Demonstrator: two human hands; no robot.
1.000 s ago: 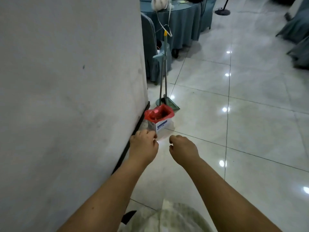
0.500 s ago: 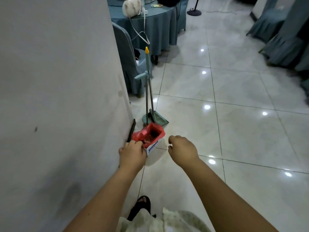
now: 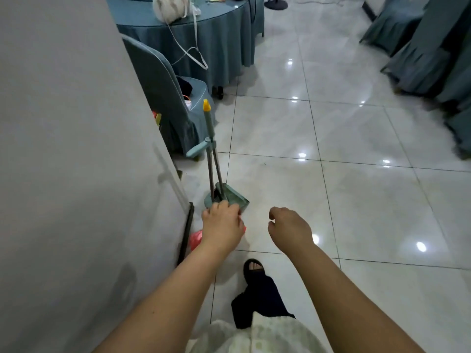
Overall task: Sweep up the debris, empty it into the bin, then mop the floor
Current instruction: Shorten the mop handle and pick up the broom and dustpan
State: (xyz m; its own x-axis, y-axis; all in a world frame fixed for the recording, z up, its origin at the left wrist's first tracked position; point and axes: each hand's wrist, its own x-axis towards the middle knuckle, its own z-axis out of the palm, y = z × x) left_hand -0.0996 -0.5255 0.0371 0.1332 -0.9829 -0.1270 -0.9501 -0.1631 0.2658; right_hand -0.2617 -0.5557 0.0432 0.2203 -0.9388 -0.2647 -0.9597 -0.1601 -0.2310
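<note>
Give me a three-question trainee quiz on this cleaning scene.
1. Multiple choice: the cap on the taller handle of the broom-and-dustpan set is A red, B yellow, C black.
2. True or false: the right hand grips that set.
3. Short answer: what partly hides the red-lined bin?
Key: 1 B. 2 False; it holds nothing. 3 The left hand.

Your left hand (image 3: 221, 225) hides most of the red-lined bin (image 3: 195, 239) beside the grey wall (image 3: 76, 174); your right hand (image 3: 289, 229) hangs loosely curled, holding nothing. Just beyond your 2 hands, a green long-handled dustpan and broom set (image 3: 233, 198) stands upright.
</note>
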